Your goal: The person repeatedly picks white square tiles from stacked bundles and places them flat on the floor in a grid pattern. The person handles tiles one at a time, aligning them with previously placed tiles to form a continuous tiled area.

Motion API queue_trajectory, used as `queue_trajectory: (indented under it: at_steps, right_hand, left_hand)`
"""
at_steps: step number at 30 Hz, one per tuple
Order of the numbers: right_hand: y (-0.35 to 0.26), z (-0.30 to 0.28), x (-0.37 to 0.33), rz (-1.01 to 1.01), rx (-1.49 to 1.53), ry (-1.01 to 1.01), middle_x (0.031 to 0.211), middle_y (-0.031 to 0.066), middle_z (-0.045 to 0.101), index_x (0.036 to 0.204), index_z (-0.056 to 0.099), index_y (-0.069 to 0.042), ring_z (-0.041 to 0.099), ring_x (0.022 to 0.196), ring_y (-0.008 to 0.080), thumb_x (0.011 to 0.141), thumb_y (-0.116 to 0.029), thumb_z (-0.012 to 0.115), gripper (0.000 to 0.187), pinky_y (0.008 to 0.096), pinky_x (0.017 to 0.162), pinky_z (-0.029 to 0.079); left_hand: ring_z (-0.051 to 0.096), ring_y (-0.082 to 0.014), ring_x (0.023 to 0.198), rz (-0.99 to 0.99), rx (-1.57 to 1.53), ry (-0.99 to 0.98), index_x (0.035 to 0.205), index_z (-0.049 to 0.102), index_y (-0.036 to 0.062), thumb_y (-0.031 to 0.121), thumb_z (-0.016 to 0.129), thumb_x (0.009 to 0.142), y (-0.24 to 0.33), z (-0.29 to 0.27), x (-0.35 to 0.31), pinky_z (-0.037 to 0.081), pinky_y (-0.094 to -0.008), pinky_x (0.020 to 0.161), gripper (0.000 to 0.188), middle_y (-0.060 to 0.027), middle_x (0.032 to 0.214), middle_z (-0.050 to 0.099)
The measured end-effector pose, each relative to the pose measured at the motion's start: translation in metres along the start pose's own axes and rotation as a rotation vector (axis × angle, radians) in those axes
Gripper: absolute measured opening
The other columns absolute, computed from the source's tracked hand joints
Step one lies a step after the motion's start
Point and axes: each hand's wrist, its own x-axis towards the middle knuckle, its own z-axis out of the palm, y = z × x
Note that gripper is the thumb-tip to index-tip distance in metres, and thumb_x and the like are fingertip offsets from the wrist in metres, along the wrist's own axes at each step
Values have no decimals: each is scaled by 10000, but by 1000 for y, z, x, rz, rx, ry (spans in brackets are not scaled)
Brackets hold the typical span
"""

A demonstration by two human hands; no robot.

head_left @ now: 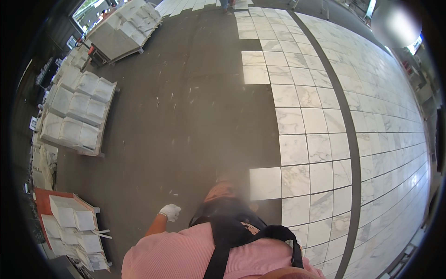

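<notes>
My left hand (170, 212), in a white glove, hangs beside my body over the dark grey floor (139, 153). Its fingers look loosely curled, and nothing shows in them. I cannot make out my right hand. To the right of my legs, a white marble tile (265, 183) juts out from the edge of the rows of grey-veined marble tiles (294, 149).
Pallets of stacked white tiles (76, 107) line the left side, with a larger pallet load (123, 30) farther off. Nearer left stands another tile stack (76, 223) by a red panel. A dark strip (351, 139) divides the tile rows. Someone's legs (226, 4) show far ahead.
</notes>
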Motion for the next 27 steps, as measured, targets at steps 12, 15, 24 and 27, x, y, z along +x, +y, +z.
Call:
queue_trajectory:
  at_steps: [12,15,24,27]
  right_hand:
    - [-124,136,-8,-329,-498,-190,663,90,619,732,621,-72,638,620,259,949,-318,612,329,444,546,513]
    - [-160,201,1,-763,-1072,-176,804,188,702,870,672,-28,699,765,357,872,-238,615,218,474,689,550]
    - [-177,450,-129,-781,-1186,-397,714,69,675,870,659,-55,655,573,230,980,-417,595,383,382,471,512]
    - [-168,485,-175,-845,-1283,-493,760,91,692,899,680,-38,664,592,221,977,-437,594,415,374,506,544]
  left_hand:
    - [648,-177,729,83,-774,263,1221,611,40,321,596,974,-83,14,-42,560,-342,623,374,-78,937,663]
    - [678,-197,783,-6,-854,241,1247,615,57,343,593,975,-143,5,-63,572,-360,657,394,-74,952,678]
    - [449,-178,489,-242,-1156,398,825,510,136,189,546,963,-326,3,-103,359,-343,420,151,-22,642,435]
    - [439,-191,482,-264,-1178,447,801,484,144,174,540,961,-341,-13,-108,350,-352,413,172,-30,627,411]
